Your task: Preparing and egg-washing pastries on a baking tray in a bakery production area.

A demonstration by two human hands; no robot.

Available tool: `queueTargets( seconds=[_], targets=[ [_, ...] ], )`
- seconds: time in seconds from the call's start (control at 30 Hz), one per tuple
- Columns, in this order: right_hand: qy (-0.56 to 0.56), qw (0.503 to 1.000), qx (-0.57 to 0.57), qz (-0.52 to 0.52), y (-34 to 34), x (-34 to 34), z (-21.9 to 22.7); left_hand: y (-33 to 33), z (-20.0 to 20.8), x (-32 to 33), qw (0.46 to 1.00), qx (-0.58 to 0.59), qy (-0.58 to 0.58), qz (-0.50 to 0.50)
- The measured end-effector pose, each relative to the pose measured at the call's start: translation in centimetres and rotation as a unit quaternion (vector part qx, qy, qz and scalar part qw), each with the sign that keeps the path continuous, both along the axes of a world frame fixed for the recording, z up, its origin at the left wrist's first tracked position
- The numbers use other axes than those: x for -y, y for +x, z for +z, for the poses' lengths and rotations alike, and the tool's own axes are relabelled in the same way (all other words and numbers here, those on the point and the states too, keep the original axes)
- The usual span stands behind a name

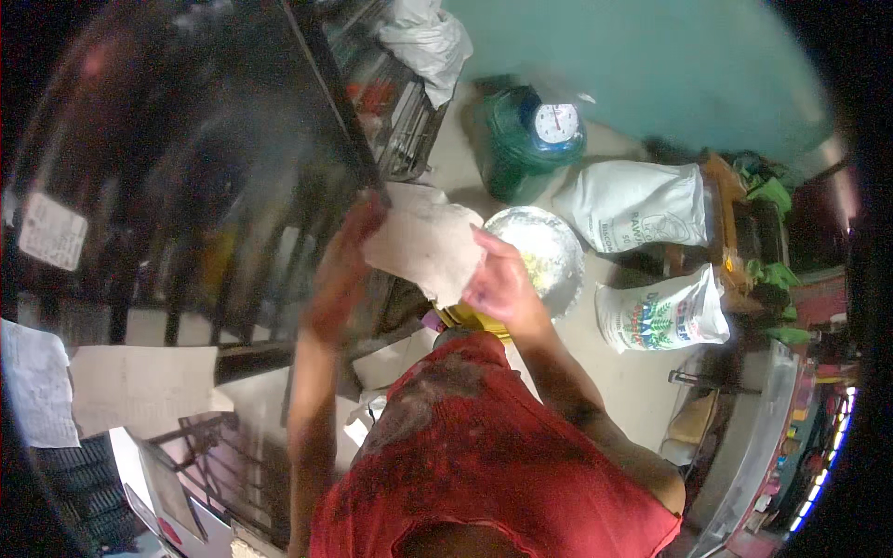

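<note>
Mid-frame, the left hand (346,270) and right hand (502,284) each have a closed grip on a stretched flat dough sheet (423,244), above the floured metal bowl (549,251); shaping looks unfinished.

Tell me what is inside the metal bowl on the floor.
The metal bowl holds something pale yellow, loose and crumbly near its middle. The right hand and the flat white sheet it holds cover the bowl's left edge, so that part stays hidden.

Both hands, left hand (346,265) and right hand (502,284), hold flat dough sheet (425,244)
</note>
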State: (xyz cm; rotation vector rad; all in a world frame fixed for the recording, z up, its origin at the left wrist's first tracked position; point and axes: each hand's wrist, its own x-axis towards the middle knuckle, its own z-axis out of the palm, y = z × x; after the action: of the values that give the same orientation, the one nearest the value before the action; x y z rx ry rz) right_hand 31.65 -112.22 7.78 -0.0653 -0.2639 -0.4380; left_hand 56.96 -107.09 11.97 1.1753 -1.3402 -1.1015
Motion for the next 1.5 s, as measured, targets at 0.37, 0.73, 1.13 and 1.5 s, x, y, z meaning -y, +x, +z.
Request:
queueTargets(
  seconds=[0.37,0.73,1.13,1.5],
  targets=[
    [0.009,0.993,0.104,0.055,3.3,-3.4,14.7,9.0,-16.7,-18.2,0.940,-0.295,0.123,0.123],
    [-0.133,0.924,-0.130,-0.334,3.3,-9.3,28.3,6.3,-13.3,-16.7,0.929,-0.117,0.255,0.241],
    [-0.229,0.894,-0.164,-0.349,5.9,-7.8,25.1,5.2,-15.8,-13.2,0.909,-0.244,0.253,0.223],
    [-0.333,0.853,-0.208,-0.344,7.1,-0.3,23.6,4.1,-16.1,-9.5,0.911,-0.193,0.292,0.217]
  ],
)
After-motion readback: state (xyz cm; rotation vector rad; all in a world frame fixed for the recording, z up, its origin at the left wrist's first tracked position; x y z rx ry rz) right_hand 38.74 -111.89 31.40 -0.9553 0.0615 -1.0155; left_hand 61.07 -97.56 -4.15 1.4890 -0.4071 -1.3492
